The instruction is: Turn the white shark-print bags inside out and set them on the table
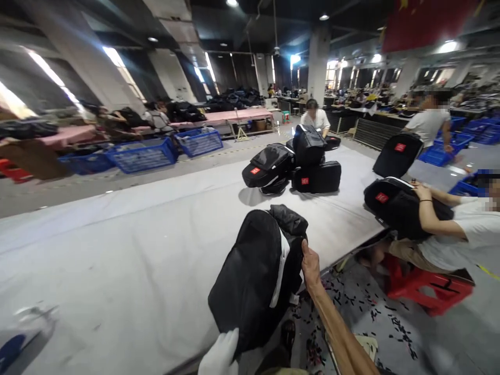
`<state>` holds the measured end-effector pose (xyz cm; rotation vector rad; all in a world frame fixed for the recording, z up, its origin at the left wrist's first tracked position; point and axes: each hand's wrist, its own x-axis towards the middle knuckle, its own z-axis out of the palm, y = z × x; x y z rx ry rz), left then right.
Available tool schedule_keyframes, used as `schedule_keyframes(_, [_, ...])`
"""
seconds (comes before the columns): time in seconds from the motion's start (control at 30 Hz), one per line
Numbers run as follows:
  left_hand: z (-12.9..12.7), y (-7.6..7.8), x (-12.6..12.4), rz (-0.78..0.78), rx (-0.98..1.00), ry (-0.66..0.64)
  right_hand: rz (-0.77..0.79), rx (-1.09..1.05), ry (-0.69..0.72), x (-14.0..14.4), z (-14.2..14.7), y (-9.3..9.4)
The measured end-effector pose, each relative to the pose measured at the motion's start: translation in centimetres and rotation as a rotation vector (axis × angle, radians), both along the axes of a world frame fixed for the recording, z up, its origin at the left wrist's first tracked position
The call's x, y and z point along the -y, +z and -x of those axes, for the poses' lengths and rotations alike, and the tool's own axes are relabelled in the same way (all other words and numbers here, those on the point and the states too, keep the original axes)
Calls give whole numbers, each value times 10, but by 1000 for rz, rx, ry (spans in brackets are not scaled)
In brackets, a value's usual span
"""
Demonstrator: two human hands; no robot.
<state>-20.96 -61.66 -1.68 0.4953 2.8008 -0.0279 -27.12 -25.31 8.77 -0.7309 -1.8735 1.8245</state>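
Observation:
A black backpack (250, 271) with a white strip along its side leans over the near edge of the white-covered table (117, 260). My left hand (222, 354), in a white glove, is closed on its lower left corner. At the upper right side, my bare right hand (310, 263) grips the backpack's edge; its fingers are partly hidden behind the fabric. Farther up the table, several black backpacks with red labels are piled, among them a tilted backpack (269, 161) and one lying flat (318, 178).
To the right, a co-worker (464, 229) on a red stool (429, 286) handles another black backpack (398, 203). More people stand beyond the table's far end. Blue crates (142, 155) line the floor at left. Small dark scraps (375, 312) litter the floor at right.

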Motion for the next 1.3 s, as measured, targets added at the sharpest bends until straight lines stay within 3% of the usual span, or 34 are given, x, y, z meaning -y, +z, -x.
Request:
schedule_keyframes(0.1, [37, 10, -40, -82, -96, -46, -65, -109, -84, -16, -23, 43])
schedule_keyframes(0.2, [66, 32, -89, -272, -26, 6, -146, -131, -136, -18, -44, 52])
schedule_keyframes(0.3, [77, 62, -136, -679, 193, 114, -241, -60, -80, -14, -51, 29])
schedule_keyframes(0.4, [85, 90, -178, -830, 215, 165, -226, 63, -31, -11, -47, -6])
schedule_keyframes(0.5, [110, 107, -208, -1110, 204, 359, -128, 129, 26, -13, -38, -31])
schedule_keyframes(0.57, [130, 111, -216, -1226, 113, 406, -138, 153, 68, -20, -31, -34])
schedule_keyframes(0.63, [143, 111, -219, -1276, 77, 383, -221, 130, 53, -30, -23, -24])
schedule_keyframes(0.77, [145, 106, -224, -1316, 168, 281, -360, 65, -1, -41, 7, 27])
schedule_keyframes(0.87, [143, 107, -233, -1380, 208, 189, -552, 190, 23, -40, 41, 64])
schedule_keyframes(0.93, [147, 109, -239, -1400, 204, 145, -665, 320, 39, -41, 61, 77])
schedule_keyframes(1.07, [158, 114, -242, -1404, 215, 93, -772, 475, 79, -49, 79, 82])
schedule_keyframes(1.3, [160, 118, -240, -1305, 135, 40, -846, 607, 127, -64, 81, 82])
